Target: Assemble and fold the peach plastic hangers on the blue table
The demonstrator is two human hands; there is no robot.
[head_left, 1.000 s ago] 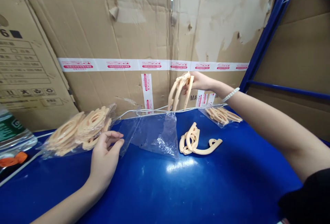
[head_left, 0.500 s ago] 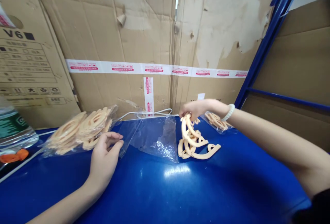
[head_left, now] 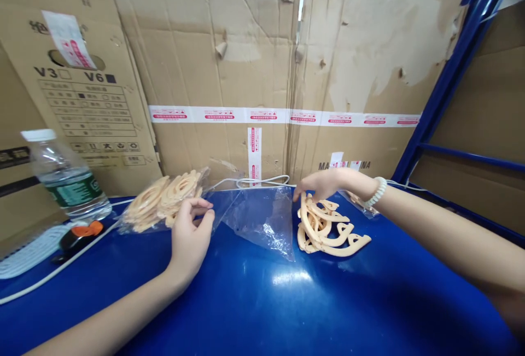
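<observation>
A loose heap of beige curved pieces [head_left: 324,230], with small loops at some ends, lies on the blue table. My right hand [head_left: 322,184] reaches down over its back edge, fingers closed around the top of an upstanding piece; the fingertips are partly hidden. Left of the heap a clear plastic bag [head_left: 262,225] lies flat. Close to the bag's left edge is my left hand [head_left: 192,233], fingers half curled and thumb apart from them, with nothing visible between. Behind this hand sit bagged beige pieces [head_left: 153,200], stacked in clear film.
At the left stand a water bottle [head_left: 69,181] and a black-and-orange object [head_left: 80,238], near a white cable [head_left: 53,274]. Another bag of pieces [head_left: 363,203] lies partly behind my right wrist. Tall cardboard [head_left: 213,71] backs the table, with a blue rack post [head_left: 447,88] at right.
The view has swung left, showing more of the bottle. My right hand has come lower against the heap, and the pieces hanging from it have settled among the others. My left hand keeps its pose.
</observation>
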